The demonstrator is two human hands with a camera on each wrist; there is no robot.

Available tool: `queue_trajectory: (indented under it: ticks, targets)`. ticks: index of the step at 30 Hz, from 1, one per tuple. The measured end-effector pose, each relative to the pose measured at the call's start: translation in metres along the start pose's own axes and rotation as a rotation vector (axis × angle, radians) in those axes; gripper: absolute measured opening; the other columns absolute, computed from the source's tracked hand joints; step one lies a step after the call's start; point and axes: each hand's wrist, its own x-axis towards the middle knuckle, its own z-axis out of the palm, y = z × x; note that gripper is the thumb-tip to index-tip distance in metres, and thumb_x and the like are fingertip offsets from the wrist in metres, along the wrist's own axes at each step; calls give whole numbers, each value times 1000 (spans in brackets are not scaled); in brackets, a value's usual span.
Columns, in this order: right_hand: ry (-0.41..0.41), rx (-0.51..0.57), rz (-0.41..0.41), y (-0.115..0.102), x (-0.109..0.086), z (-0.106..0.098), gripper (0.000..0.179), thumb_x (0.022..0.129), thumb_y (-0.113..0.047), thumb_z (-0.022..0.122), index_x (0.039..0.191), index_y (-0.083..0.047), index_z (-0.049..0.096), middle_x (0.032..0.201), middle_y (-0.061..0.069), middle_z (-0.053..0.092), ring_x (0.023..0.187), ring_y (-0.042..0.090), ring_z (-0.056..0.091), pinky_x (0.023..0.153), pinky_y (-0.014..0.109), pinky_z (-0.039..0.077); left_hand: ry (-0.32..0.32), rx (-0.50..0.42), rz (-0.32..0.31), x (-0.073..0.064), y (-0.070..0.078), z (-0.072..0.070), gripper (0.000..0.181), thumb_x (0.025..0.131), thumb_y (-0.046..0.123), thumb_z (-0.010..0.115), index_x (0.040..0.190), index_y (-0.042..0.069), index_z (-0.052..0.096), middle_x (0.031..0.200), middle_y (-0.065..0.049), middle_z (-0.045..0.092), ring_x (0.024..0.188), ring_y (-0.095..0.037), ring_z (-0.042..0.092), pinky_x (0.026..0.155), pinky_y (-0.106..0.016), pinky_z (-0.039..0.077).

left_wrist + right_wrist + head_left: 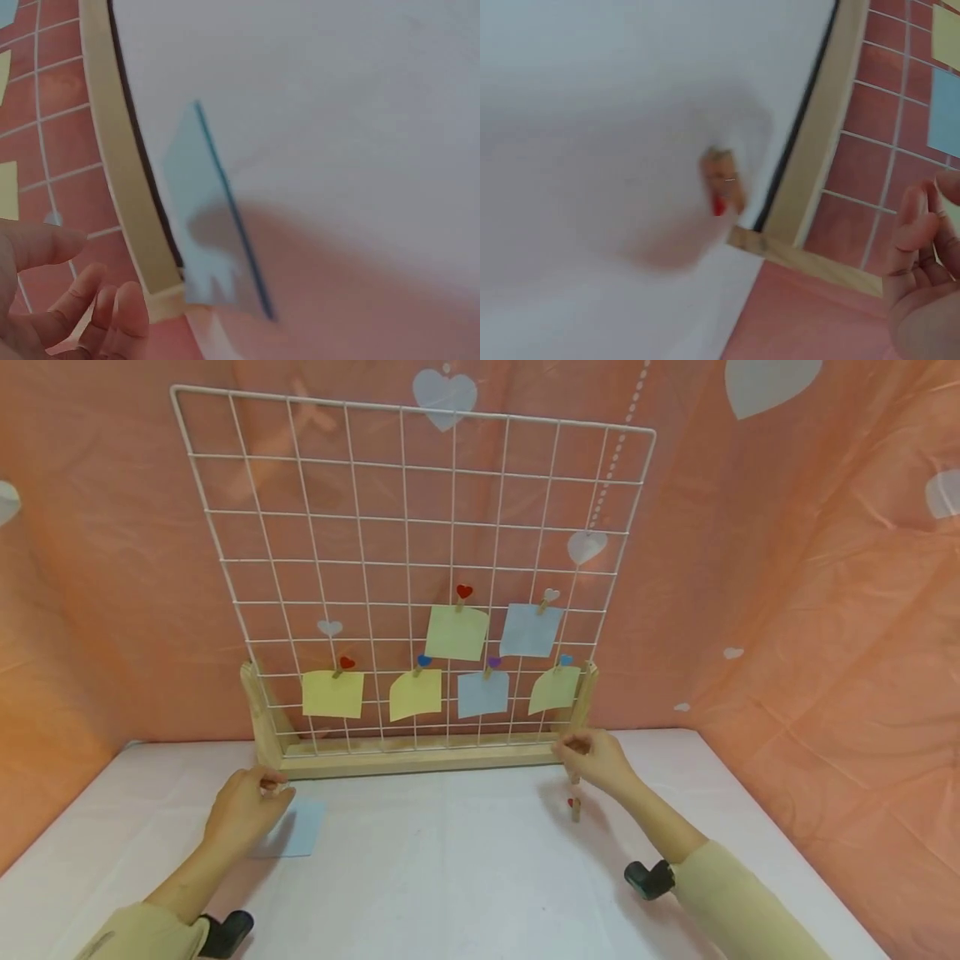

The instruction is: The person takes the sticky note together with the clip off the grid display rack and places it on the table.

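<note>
My left hand hovers over a stack of light blue sticky notes on the table, fingers loosely bent. In the left wrist view that hand shows nothing between thumb and fingers, and the blue notes lie beside it. By the right end of the rack's wooden base, my right hand hangs with fingers loosely curled and nothing visible in them. Below it on the table lies a small wooden clothespin with a red heart; another clothespin is partly hidden by the hand.
A white wire grid stands upright in a wooden base at the table's back. Heart-topped clothespins hold yellow notes, green notes and blue notes on it. An orange cloth with hearts hangs behind and beside the white table.
</note>
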Motion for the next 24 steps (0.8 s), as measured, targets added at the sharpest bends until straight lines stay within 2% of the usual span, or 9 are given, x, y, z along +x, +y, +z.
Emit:
queue_trajectory:
  ticks: [3,9,15,20,24]
  targets:
    - [-2,12,-59,-7,4,-2,22,91,-20,64,97,0,71,81,11,67,73,15,55,64,28,46,12,-17,16,3,9,0,31,89,14,58,107,-10,61,100,-27,59,88,-38,59,68,-44,46]
    - [-26,62,-102,-19,11,-5,21,92,-20,63,98,0,70,86,14,68,74,15,56,67,27,46,63,-55,61,8,21,-1,26,89,11,56,105,-9,62,102,-28,60,91,-40,59,72,-46,47]
    - [0,106,-164,-31,17,-12,24,92,-18,62,101,4,69,91,18,69,76,15,58,68,26,49,63,-89,44,14,33,2,30,92,14,56,111,-9,61,107,-28,59,89,-38,61,70,-42,47]
    - [21,121,-180,-40,20,-15,22,92,-15,61,101,4,68,89,21,67,76,11,57,67,23,48,116,-110,56,18,43,4,25,91,12,56,105,-7,62,104,-26,62,82,-33,62,68,-35,44]
    - [42,137,-159,-45,21,-12,23,92,-16,62,102,4,68,90,20,68,76,13,58,68,24,48,157,-134,74,22,52,5,21,91,10,56,103,-6,64,102,-25,62,84,-34,62,67,-34,44]
